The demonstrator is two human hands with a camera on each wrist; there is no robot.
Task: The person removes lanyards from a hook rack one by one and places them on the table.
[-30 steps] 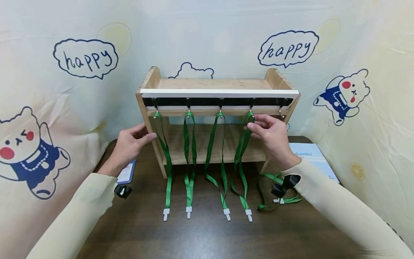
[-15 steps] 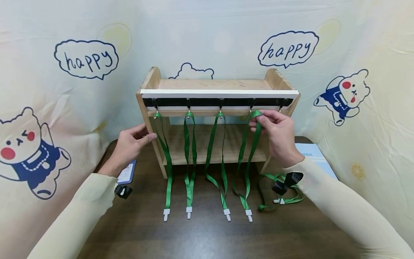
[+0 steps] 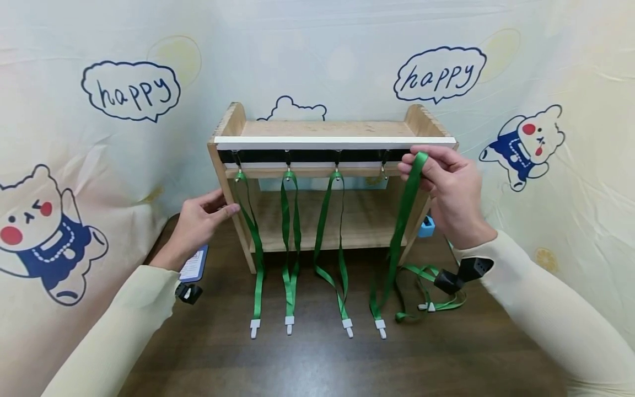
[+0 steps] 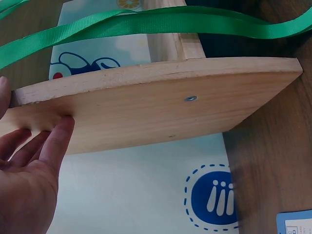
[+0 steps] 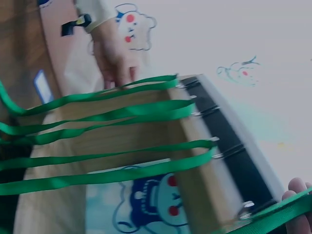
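My right hand pinches the top loop of a green lanyard at the right front of a small wooden shelf. The lanyard's strap hangs down to a white clip near the table. Just left of it, the fourth metal hook holds nothing; the hand hides the fifth. Three other green lanyards hang from the hooks to the left. My left hand grips the shelf's left side panel, its fingertips pressed on the outer face and its thumb at the front edge.
Another green lanyard lies loosely coiled on the dark wooden table at the right. A small blue object sits beside the shelf's right side. Left of the shelf lies a blue-edged card. A printed cloth hangs behind.
My right hand has lifted the fourth lanyard's loop off its hook and carried it up and to the right. The left hand has stayed on the panel.
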